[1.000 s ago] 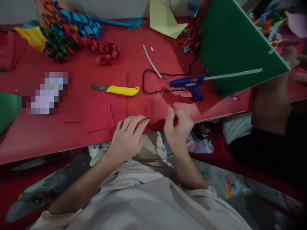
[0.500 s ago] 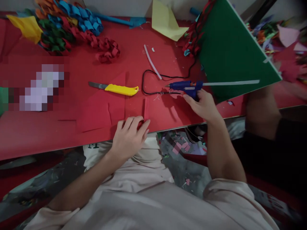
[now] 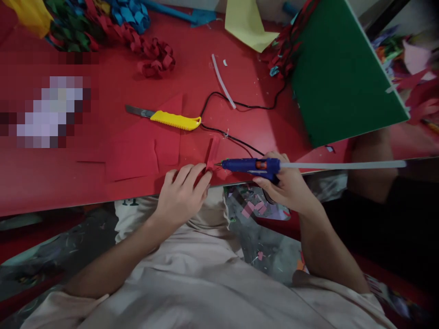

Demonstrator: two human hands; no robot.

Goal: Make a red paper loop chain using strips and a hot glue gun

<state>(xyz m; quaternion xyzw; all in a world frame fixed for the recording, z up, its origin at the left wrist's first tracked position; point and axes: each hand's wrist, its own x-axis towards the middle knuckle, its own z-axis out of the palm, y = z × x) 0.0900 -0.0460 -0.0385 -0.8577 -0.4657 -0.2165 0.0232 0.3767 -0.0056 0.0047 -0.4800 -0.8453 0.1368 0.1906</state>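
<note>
My right hand (image 3: 291, 187) grips a blue hot glue gun (image 3: 252, 167), with a long clear glue stick (image 3: 343, 165) poking out of its back. Its nozzle points left, right by a narrow red paper strip (image 3: 213, 151); whether it touches the strip I cannot tell. At the table's front edge, the bent fingers of my left hand (image 3: 183, 192) hold the near end of that strip, and the fingertips partly hide it. Beyond the left hand lie red paper sheets (image 3: 132, 157) and a yellow box cutter (image 3: 174, 120) with its blade out.
The glue gun's black cord (image 3: 254, 108) loops across the red table (image 3: 192, 50), near a loose glue stick (image 3: 222, 82). A green board (image 3: 343, 82) leans at the right, beside another person's dark-clothed leg. Curled paper chains (image 3: 157, 57) and yellow paper (image 3: 248, 27) lie behind.
My right hand has brought the glue gun toward me and to the left, up to the paper strip. My left hand stays at the strip. The view has shifted slightly.
</note>
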